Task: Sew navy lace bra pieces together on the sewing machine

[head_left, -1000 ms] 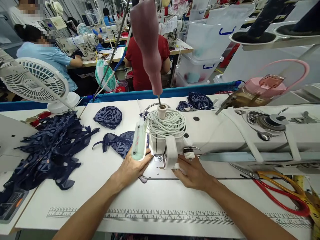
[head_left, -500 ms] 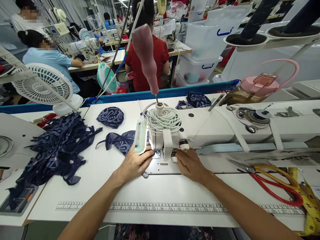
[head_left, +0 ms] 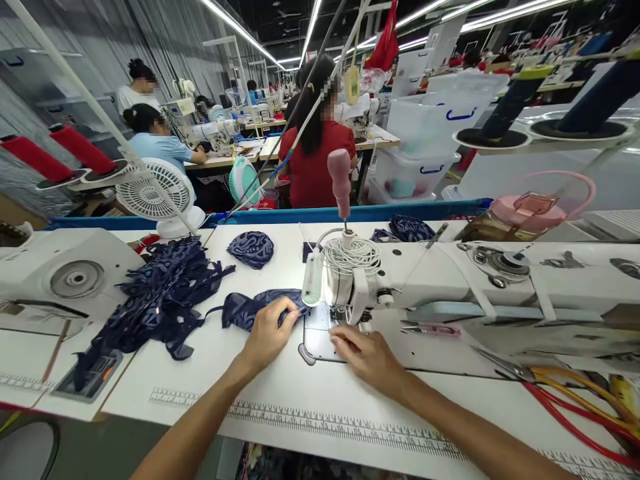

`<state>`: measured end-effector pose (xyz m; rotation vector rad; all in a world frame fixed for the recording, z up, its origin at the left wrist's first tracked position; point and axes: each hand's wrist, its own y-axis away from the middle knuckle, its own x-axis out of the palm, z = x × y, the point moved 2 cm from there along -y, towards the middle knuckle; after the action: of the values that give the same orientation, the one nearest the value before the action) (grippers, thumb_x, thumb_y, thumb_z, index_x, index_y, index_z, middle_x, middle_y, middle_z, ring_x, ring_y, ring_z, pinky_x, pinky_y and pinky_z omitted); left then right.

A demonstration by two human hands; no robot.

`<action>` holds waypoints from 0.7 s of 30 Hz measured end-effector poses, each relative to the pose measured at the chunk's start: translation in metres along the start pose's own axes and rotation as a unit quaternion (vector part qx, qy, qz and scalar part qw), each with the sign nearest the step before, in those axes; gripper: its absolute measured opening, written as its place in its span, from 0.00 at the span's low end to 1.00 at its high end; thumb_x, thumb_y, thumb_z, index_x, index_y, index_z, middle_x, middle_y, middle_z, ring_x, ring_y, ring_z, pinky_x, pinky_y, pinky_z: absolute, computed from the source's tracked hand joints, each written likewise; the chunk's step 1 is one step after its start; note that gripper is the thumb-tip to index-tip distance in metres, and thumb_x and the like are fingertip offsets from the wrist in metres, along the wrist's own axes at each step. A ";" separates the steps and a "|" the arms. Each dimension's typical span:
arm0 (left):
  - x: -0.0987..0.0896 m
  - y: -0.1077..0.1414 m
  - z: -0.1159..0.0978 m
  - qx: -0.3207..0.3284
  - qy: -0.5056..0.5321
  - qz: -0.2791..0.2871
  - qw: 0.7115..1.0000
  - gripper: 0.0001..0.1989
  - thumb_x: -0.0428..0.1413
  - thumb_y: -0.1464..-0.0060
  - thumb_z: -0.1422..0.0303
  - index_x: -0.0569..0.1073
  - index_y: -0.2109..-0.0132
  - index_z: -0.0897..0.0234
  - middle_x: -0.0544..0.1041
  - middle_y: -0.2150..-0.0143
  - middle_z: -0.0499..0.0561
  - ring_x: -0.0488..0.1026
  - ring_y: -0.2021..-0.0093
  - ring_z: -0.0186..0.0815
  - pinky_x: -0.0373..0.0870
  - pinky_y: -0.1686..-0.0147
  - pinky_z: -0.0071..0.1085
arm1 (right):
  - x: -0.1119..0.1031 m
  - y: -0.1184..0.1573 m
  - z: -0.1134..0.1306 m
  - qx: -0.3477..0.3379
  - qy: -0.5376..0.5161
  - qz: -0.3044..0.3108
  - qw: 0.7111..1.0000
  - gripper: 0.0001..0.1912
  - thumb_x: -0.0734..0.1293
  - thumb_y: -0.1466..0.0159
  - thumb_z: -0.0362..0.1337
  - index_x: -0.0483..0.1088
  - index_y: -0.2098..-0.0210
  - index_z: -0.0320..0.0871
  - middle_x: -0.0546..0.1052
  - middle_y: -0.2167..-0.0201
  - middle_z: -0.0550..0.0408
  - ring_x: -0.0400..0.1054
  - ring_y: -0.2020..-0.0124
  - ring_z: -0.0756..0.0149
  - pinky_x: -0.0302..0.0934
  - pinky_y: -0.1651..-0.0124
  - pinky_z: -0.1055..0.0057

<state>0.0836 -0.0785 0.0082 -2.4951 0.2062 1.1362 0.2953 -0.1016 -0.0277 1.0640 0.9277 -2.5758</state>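
Observation:
My left hand (head_left: 270, 331) is closed, thumb and forefinger pinched at the right end of a navy patterned fabric piece (head_left: 240, 311) with a thin strap, lying left of the sewing machine needle area. My right hand (head_left: 370, 360) is curled with thumb and fingertips together, just in front of the presser foot (head_left: 339, 313). Whatever its fingertips hold, if anything, is too small to make out. The white sewing machine (head_left: 420, 273) has a lit needle area, a coil of pale cord (head_left: 353, 257) on its head and a pink-handled tool (head_left: 341, 183) standing upright in it.
A heap of navy fabric strips (head_left: 165, 293) lies left, with a folded navy piece (head_left: 251, 249) behind. Pink-handled tweezers (head_left: 431, 329) and scissors (head_left: 560, 387) lie right. A printed ruler (head_left: 320, 421) runs along the front edge. Co-workers sit beyond the blue trough (head_left: 320, 214).
My right hand has come left and forward from beside the machine head to before the presser foot. My left hand has drawn away from the needle area. The camera view has tilted up and turned left.

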 end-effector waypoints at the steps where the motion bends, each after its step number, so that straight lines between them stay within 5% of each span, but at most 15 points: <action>1: -0.005 0.006 -0.009 -0.008 0.013 0.004 1.000 0.08 0.47 0.36 0.68 0.65 0.65 0.61 0.70 0.70 0.44 0.68 0.70 0.31 0.64 0.67 0.26 | 0.006 -0.004 0.011 0.026 -0.023 0.005 0.999 0.10 0.62 0.33 0.38 0.67 0.53 0.44 0.75 0.70 0.57 0.67 0.74 0.70 0.61 0.73 0.74; 4: -0.017 0.024 -0.034 -0.022 0.081 0.036 0.996 0.08 0.45 0.35 0.69 0.63 0.65 0.61 0.66 0.71 0.43 0.63 0.72 0.30 0.59 0.69 0.26 | 0.021 -0.016 0.042 0.145 -0.155 0.029 0.977 0.19 0.69 0.40 0.41 0.65 0.51 0.44 0.75 0.62 0.54 0.69 0.65 0.64 0.65 0.66 0.71; 6: -0.027 0.031 -0.045 -0.029 0.127 0.053 0.990 0.08 0.44 0.34 0.68 0.63 0.64 0.61 0.64 0.71 0.43 0.61 0.72 0.30 0.57 0.69 0.26 | 0.019 -0.020 0.057 0.190 -0.253 0.050 0.947 0.11 0.67 0.39 0.39 0.68 0.58 0.44 0.74 0.64 0.56 0.68 0.64 0.64 0.64 0.62 0.70; 8: -0.038 0.035 -0.050 -0.055 0.174 0.051 0.982 0.09 0.44 0.34 0.65 0.63 0.63 0.61 0.62 0.70 0.43 0.59 0.71 0.30 0.56 0.69 0.26 | 0.004 -0.017 0.066 0.191 -0.321 0.079 0.924 0.06 0.63 0.37 0.37 0.69 0.62 0.43 0.73 0.66 0.56 0.68 0.62 0.63 0.63 0.59 0.70; 11: -0.044 0.036 -0.049 -0.123 0.268 0.067 0.953 0.11 0.45 0.34 0.61 0.63 0.63 0.61 0.58 0.70 0.43 0.56 0.70 0.30 0.55 0.67 0.26 | -0.035 -0.004 0.065 0.237 -0.390 0.161 0.875 0.12 0.60 0.34 0.40 0.72 0.57 0.43 0.75 0.62 0.54 0.69 0.58 0.60 0.63 0.55 0.67; 14: -0.026 0.037 -0.049 -0.174 0.361 0.125 0.907 0.14 0.47 0.36 0.57 0.63 0.64 0.62 0.56 0.71 0.43 0.53 0.70 0.30 0.54 0.68 0.25 | -0.067 0.011 0.054 0.300 -0.380 0.229 0.844 0.16 0.64 0.36 0.41 0.72 0.50 0.47 0.74 0.51 0.52 0.67 0.50 0.56 0.62 0.49 0.65; 17: 0.003 0.039 -0.052 -0.203 0.435 0.168 0.861 0.16 0.51 0.39 0.53 0.63 0.64 0.62 0.56 0.72 0.42 0.52 0.71 0.29 0.53 0.70 0.24 | -0.072 0.020 0.043 0.327 -0.352 0.245 0.842 0.23 0.70 0.42 0.43 0.71 0.47 0.51 0.67 0.41 0.53 0.58 0.39 0.54 0.55 0.40 0.62; 21: 0.025 0.040 -0.053 -0.223 0.492 0.181 0.822 0.18 0.54 0.42 0.51 0.62 0.63 0.62 0.59 0.72 0.42 0.55 0.72 0.28 0.54 0.71 0.23 | -0.054 0.025 0.035 0.333 -0.393 0.213 0.830 0.19 0.71 0.42 0.49 0.75 0.57 0.44 0.74 0.56 0.52 0.65 0.52 0.58 0.59 0.48 0.64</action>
<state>0.1258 -0.1359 0.0097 -3.3411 0.7908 -0.1856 0.3244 -0.1452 0.0164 0.1528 -0.3953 -2.5518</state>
